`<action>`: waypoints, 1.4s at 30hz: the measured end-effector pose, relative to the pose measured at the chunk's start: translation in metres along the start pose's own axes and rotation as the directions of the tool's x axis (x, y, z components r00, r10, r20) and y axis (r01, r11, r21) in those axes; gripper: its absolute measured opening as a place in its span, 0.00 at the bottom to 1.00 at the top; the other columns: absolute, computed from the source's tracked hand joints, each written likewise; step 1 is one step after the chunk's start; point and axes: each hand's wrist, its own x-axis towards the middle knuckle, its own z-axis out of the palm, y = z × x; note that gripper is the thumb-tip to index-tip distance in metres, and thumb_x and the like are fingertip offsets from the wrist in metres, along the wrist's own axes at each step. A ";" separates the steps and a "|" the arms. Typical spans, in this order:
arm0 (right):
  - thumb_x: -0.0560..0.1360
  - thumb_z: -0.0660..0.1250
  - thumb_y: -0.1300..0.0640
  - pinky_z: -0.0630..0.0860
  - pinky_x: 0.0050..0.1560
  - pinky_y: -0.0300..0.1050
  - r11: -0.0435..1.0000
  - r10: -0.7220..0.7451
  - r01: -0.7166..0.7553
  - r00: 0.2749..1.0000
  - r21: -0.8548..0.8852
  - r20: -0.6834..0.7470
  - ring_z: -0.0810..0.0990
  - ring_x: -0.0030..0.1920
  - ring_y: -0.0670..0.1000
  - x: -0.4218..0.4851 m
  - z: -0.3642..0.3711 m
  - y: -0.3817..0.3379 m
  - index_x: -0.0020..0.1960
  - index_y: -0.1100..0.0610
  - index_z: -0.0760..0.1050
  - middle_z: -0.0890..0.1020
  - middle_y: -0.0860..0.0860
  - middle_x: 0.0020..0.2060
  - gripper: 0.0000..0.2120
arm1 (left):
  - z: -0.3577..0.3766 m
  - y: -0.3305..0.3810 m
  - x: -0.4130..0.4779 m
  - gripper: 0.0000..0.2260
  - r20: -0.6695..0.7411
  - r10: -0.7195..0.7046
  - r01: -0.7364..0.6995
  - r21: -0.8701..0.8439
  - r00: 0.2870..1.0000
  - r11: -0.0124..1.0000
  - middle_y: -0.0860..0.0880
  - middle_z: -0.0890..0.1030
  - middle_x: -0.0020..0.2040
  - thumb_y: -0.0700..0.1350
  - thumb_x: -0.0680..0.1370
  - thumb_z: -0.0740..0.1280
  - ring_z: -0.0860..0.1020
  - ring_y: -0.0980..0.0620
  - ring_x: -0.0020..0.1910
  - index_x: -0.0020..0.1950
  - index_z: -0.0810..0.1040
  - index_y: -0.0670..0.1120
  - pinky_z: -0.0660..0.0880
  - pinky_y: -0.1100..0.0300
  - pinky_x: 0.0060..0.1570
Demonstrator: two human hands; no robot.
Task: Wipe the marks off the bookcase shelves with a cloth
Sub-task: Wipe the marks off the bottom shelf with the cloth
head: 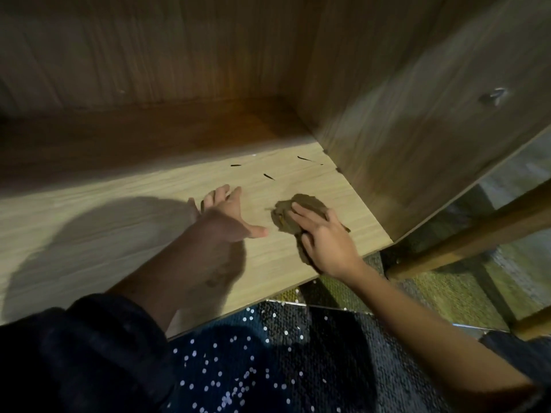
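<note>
A light wooden bookcase shelf [125,231] fills the middle of the head view. A crumpled brown cloth [304,205] lies on it near the right end, and my right hand [325,236] presses down on it with straight fingers. My left hand [226,217] rests flat on the shelf just left of the cloth, fingers spread. Three short dark marks [269,176] streak the shelf beyond the cloth, toward the back right corner.
The bookcase's right side panel [417,129] stands close beside the cloth, and the back panel [149,49] rises behind. A wooden rail [477,231] runs outside to the right. Below the shelf's front edge lie a dark sequinned fabric [253,353] and carpet.
</note>
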 end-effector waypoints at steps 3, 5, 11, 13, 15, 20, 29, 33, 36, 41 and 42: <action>0.78 0.57 0.59 0.65 0.65 0.48 0.996 0.090 -0.090 0.996 0.007 0.006 0.64 0.64 0.55 0.020 -0.009 0.021 0.72 0.50 0.63 0.62 0.42 0.72 0.22 | 0.011 -0.014 0.004 0.47 0.044 0.063 -0.057 -0.125 0.997 0.991 0.50 0.39 0.77 0.60 0.69 0.71 0.36 0.47 0.75 0.77 0.44 0.51 0.41 0.49 0.73; 0.79 0.55 0.58 0.62 0.66 0.47 0.989 0.144 -0.145 0.989 -0.029 -0.035 0.64 0.64 0.56 0.047 -0.006 0.021 0.72 0.52 0.63 0.62 0.44 0.72 0.21 | 0.014 -0.017 0.003 0.48 0.043 0.095 -0.085 -0.184 0.995 0.979 0.51 0.37 0.76 0.59 0.68 0.72 0.33 0.48 0.74 0.77 0.44 0.51 0.39 0.47 0.73; 0.78 0.56 0.58 0.59 0.70 0.48 0.999 -0.040 0.040 0.999 -0.006 -0.008 0.62 0.66 0.58 0.063 0.011 -0.012 0.72 0.52 0.63 0.63 0.45 0.72 0.22 | 0.014 -0.018 0.006 0.48 0.035 0.096 -0.090 -0.131 0.995 0.987 0.51 0.36 0.76 0.61 0.68 0.71 0.33 0.49 0.74 0.77 0.43 0.52 0.32 0.45 0.69; 0.78 0.56 0.59 0.60 0.69 0.46 0.998 -0.033 0.033 0.999 0.044 -0.002 0.61 0.65 0.56 0.063 0.013 -0.013 0.72 0.53 0.63 0.63 0.44 0.72 0.22 | 0.014 -0.018 0.008 0.48 0.048 0.090 -0.084 -0.121 0.995 0.989 0.51 0.36 0.76 0.61 0.68 0.71 0.33 0.48 0.74 0.77 0.43 0.53 0.31 0.44 0.68; 0.79 0.55 0.59 0.60 0.68 0.46 0.995 0.072 -0.071 0.997 0.065 -0.022 0.60 0.66 0.57 0.079 0.009 -0.015 0.72 0.53 0.64 0.63 0.45 0.72 0.21 | 0.013 -0.017 0.008 0.49 0.062 0.080 -0.072 -0.131 0.995 0.989 0.52 0.36 0.76 0.62 0.68 0.71 0.32 0.48 0.73 0.77 0.42 0.53 0.31 0.43 0.68; 0.78 0.55 0.60 0.60 0.68 0.46 0.999 -0.031 0.031 0.999 0.014 0.021 0.62 0.66 0.57 0.087 0.012 -0.036 0.71 0.53 0.65 0.65 0.45 0.71 0.21 | 0.013 -0.017 0.008 0.49 0.062 0.066 -0.058 -0.125 0.996 0.990 0.52 0.36 0.76 0.62 0.67 0.71 0.32 0.47 0.73 0.77 0.43 0.54 0.32 0.44 0.68; 0.78 0.56 0.61 0.65 0.66 0.53 0.994 0.107 -0.107 0.994 -0.013 0.011 0.61 0.67 0.60 0.101 0.005 -0.030 0.71 0.54 0.65 0.65 0.47 0.71 0.21 | 0.013 -0.019 0.009 0.49 0.064 0.080 -0.070 -0.142 0.995 0.987 0.52 0.36 0.76 0.62 0.67 0.71 0.33 0.48 0.74 0.76 0.43 0.54 0.32 0.43 0.68; 0.78 0.57 0.60 0.68 0.60 0.48 0.999 -0.041 0.041 0.999 -0.021 -0.012 0.62 0.65 0.57 0.067 0.009 -0.031 0.72 0.51 0.64 0.63 0.42 0.72 0.22 | 0.009 -0.021 0.011 0.48 0.109 0.092 -0.076 -0.139 0.990 0.987 0.52 0.35 0.76 0.60 0.68 0.71 0.33 0.49 0.74 0.76 0.42 0.54 0.33 0.43 0.68; 0.79 0.54 0.59 0.67 0.60 0.48 0.995 0.051 -0.053 0.998 -0.085 -0.031 0.62 0.65 0.58 0.086 0.007 -0.027 0.72 0.52 0.64 0.62 0.45 0.72 0.21 | 0.009 -0.023 0.013 0.48 0.095 0.089 -0.071 -0.176 0.991 0.982 0.53 0.37 0.76 0.58 0.68 0.72 0.33 0.49 0.74 0.76 0.42 0.54 0.33 0.43 0.69; 0.79 0.53 0.60 0.59 0.68 0.50 0.996 0.079 -0.079 0.997 -0.032 -0.014 0.60 0.68 0.61 0.148 0.017 -0.047 0.70 0.55 0.66 0.66 0.49 0.71 0.20 | 0.010 -0.023 0.011 0.55 0.031 0.092 -0.075 -0.363 0.995 0.929 0.48 0.37 0.76 0.49 0.68 0.75 0.35 0.49 0.74 0.74 0.32 0.54 0.36 0.48 0.70; 0.79 0.53 0.60 0.60 0.68 0.49 0.998 0.057 -0.057 0.998 -0.012 -0.009 0.60 0.68 0.60 0.154 0.017 -0.050 0.71 0.53 0.65 0.66 0.48 0.71 0.20 | 0.009 -0.023 0.008 0.55 0.007 0.081 -0.071 -0.410 0.997 0.909 0.48 0.38 0.77 0.46 0.68 0.76 0.37 0.49 0.75 0.74 0.31 0.54 0.38 0.49 0.71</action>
